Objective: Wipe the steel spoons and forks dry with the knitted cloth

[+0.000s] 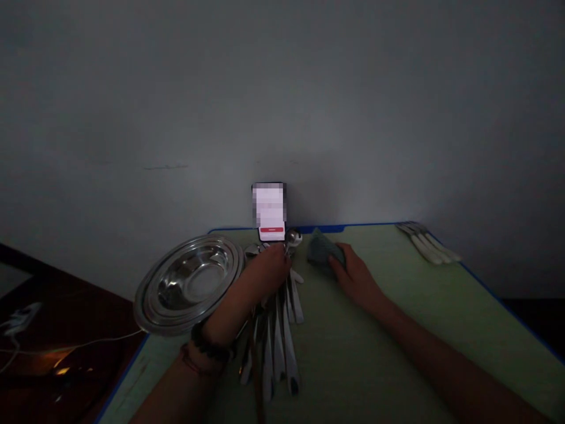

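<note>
My left hand (272, 265) reaches over a pile of metal cutlery (279, 341), its fingers drawn together at the far end of the pile. Right by those fingertips is the shiny bowl of a spoon (293, 238); whether they grip it is hidden. Another spoon bowl (252, 250) shows on the near side of the wrist. Several handles point toward me beneath my forearm. In my right hand (354, 274) a folded grey-blue cloth (322, 250) is gripped between thumb and fingers, just above the table to the right of the pile.
Stacked steel bowls (148, 294) stand at the table's left edge. A lit phone (270, 212) leans against the wall (375, 118) behind the cutlery. Several forks with pale handles (430, 244) lie at the far right corner of the blue-edged green table (353, 365). A white cable (88, 343) hangs at left.
</note>
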`<state>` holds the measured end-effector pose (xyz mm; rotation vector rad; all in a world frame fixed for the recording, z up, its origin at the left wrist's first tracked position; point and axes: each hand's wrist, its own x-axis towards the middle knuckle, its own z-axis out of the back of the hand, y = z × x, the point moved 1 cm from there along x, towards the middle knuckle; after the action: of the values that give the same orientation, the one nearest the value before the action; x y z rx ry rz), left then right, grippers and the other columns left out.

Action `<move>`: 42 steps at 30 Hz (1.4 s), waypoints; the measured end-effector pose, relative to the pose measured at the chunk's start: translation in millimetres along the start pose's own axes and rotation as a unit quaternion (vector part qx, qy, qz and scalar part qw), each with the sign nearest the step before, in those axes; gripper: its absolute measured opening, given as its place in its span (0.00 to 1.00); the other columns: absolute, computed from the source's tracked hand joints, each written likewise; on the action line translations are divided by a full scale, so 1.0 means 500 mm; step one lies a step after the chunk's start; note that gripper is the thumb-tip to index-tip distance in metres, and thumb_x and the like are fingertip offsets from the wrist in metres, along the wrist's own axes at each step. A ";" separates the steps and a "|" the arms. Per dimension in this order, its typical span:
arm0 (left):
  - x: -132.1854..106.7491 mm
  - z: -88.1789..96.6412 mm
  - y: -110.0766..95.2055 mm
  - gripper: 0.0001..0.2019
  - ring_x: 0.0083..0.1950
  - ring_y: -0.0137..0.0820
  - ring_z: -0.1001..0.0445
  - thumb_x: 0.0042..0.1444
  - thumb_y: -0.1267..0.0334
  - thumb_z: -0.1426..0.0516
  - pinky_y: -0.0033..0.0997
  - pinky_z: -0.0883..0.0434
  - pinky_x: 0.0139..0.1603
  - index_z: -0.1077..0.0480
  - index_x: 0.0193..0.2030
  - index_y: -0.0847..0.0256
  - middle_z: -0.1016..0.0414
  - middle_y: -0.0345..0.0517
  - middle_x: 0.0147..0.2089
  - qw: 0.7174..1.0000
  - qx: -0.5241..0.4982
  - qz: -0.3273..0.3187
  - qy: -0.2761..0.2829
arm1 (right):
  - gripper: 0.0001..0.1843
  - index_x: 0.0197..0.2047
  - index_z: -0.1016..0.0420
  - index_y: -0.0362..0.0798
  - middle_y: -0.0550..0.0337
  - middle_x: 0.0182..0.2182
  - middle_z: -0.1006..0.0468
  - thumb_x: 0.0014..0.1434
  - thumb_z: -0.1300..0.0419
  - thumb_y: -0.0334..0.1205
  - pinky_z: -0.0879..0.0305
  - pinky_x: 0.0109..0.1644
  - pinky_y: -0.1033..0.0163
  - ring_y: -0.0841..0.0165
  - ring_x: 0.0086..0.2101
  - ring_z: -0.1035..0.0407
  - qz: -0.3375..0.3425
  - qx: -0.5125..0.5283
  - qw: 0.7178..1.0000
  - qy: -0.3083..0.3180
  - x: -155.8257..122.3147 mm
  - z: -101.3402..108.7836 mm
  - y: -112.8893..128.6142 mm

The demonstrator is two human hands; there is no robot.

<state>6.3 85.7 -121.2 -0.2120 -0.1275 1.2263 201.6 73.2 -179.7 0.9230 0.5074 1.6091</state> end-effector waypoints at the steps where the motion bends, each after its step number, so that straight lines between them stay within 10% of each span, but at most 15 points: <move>1: 0.002 0.001 0.001 0.11 0.44 0.39 0.27 0.60 0.66 0.55 0.37 0.33 0.44 0.35 0.40 0.67 0.26 0.57 0.41 1.000 -0.020 -0.007 -0.001 | 0.20 0.50 0.38 0.42 0.46 0.40 0.28 0.59 0.54 0.46 0.38 0.46 0.52 0.58 0.40 0.33 -0.012 0.017 1.000 -0.008 0.000 0.003 0.000; 9: 0.001 0.006 -0.017 0.09 0.28 0.32 0.28 0.59 0.61 0.54 0.29 0.34 0.29 0.36 0.35 0.62 0.29 0.43 0.26 0.974 -0.228 0.001 -0.001 | 0.20 0.41 0.31 0.50 0.55 0.34 0.25 0.58 0.56 0.54 0.34 0.39 0.55 0.61 0.36 0.31 -0.074 0.216 0.973 -0.041 0.028 0.023 -0.032; 13: -0.012 -0.020 -0.050 0.13 0.11 0.24 0.42 0.60 0.55 0.57 0.22 0.44 0.13 0.38 0.38 0.60 0.39 0.31 0.16 0.927 -0.373 0.026 0.030 | 0.26 0.41 0.29 0.50 0.53 0.31 0.24 0.58 0.63 0.53 0.33 0.31 0.56 0.62 0.29 0.30 -0.087 0.330 0.940 -0.018 0.047 0.045 -0.048; 20: -0.046 -0.053 -0.066 0.13 0.11 0.22 0.44 0.56 0.58 0.55 0.19 0.45 0.10 0.39 0.44 0.61 0.41 0.29 0.16 0.839 -0.538 0.048 0.066 | 0.28 0.46 0.30 0.47 0.48 0.37 0.23 0.57 0.61 0.55 0.32 0.32 0.52 0.58 0.35 0.29 -0.108 0.439 0.891 0.047 0.041 0.066 -0.030; 29: -0.034 -0.094 -0.074 0.15 0.13 0.22 0.40 0.57 0.54 0.52 0.19 0.42 0.12 0.40 0.47 0.61 0.36 0.30 0.19 0.817 -0.572 0.055 0.044 | 0.41 0.57 0.41 0.49 0.46 0.59 0.38 0.55 0.71 0.68 0.37 0.46 0.41 0.56 0.52 0.36 -0.152 0.623 0.752 0.154 0.034 0.064 -0.044; 36: -0.047 -0.095 -0.077 0.12 0.15 0.22 0.41 0.58 0.57 0.54 0.19 0.42 0.15 0.38 0.44 0.61 0.36 0.31 0.19 0.844 -0.532 0.038 0.060 | 0.24 0.44 0.30 0.43 0.46 0.42 0.23 0.59 0.61 0.46 0.31 0.40 0.49 0.58 0.43 0.28 -0.112 0.364 0.924 0.029 0.049 0.030 -0.056; 42: -0.050 -0.104 -0.069 0.08 0.15 0.21 0.42 0.59 0.58 0.55 0.19 0.43 0.15 0.40 0.38 0.59 0.36 0.30 0.19 0.834 -0.549 0.023 0.049 | 0.21 0.49 0.32 0.48 0.50 0.43 0.24 0.53 0.51 0.43 0.42 0.53 0.44 0.54 0.50 0.36 -0.062 0.158 0.978 -0.121 0.048 0.042 -0.116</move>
<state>40.7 46.4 -163.7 -1.2867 -0.7447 1.0617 253.3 107.6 -203.6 1.2806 0.6466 1.3028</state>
